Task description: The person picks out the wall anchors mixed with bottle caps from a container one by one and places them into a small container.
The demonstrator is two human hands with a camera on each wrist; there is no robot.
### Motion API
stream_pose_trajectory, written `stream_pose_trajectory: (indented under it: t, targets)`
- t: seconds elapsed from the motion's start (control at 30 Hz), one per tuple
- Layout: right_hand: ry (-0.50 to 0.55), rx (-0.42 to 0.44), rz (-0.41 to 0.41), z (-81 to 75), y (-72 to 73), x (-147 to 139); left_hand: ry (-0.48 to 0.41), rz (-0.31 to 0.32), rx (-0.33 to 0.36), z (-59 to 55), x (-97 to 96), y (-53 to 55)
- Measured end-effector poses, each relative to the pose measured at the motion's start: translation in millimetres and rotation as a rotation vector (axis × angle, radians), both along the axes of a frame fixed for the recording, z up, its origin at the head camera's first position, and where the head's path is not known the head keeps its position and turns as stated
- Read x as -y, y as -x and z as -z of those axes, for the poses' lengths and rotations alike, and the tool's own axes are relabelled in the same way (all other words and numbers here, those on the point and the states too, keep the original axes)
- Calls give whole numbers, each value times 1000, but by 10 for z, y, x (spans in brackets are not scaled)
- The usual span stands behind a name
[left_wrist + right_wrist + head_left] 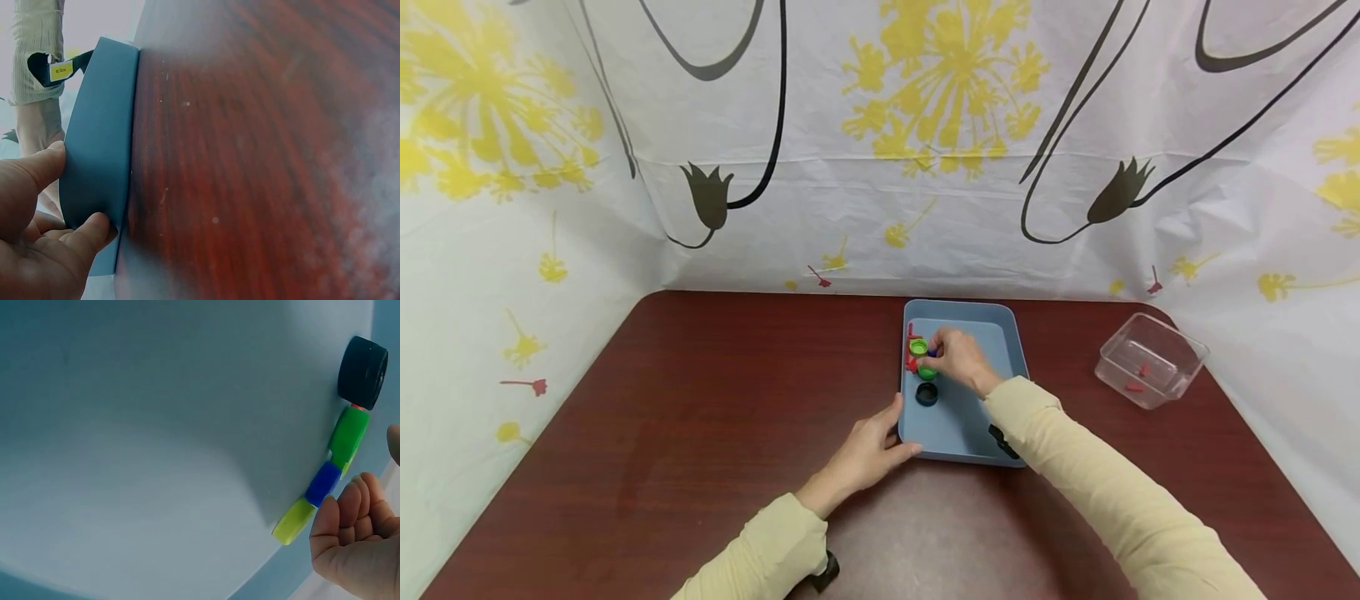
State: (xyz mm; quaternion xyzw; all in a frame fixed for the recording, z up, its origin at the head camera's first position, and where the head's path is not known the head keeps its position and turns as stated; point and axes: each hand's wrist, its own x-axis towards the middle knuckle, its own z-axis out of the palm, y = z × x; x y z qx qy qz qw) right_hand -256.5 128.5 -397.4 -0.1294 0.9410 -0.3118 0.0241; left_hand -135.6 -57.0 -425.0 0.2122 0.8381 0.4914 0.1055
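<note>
My left hand (861, 450) holds the near left corner of a shallow blue-grey tray (970, 429), thumb and fingers on its outer walls. Inside, my right hand (964, 360) reaches down to small round pieces along the left side. A lime-green cap (919, 342), a green cap (927, 374) and a partly covered blue cap (323, 483) lie by its fingers. Nearer me sits a black ring-shaped cap (362, 372). Small red pieces (911, 329) lie against the left wall. Whether the right fingertips pinch anything is hidden.
A clear plastic box (1157, 398) with a few small red pieces (1135, 387) in it stands right of the tray. The dark wooden table (737, 400) meets a patterned white cloth (925, 250) at the back and sides.
</note>
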Motion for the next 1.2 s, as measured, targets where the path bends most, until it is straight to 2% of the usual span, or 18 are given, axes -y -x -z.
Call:
stream_pose_trajectory:
  t: [0.37,0.63,0.83,1.2]
  targets:
    - [-69,-14,-21,70,-24,102,16,1,-4,5,3,3]
    - [-98,-48,11,115,-36,132,38,6,-6,5,12,6]
    - [-196,-61,40,144,-26,149,41,4,10,-4,15,1]
    - [-319,-16,80,151,-41,203,38,-3,15,-19,6,-13]
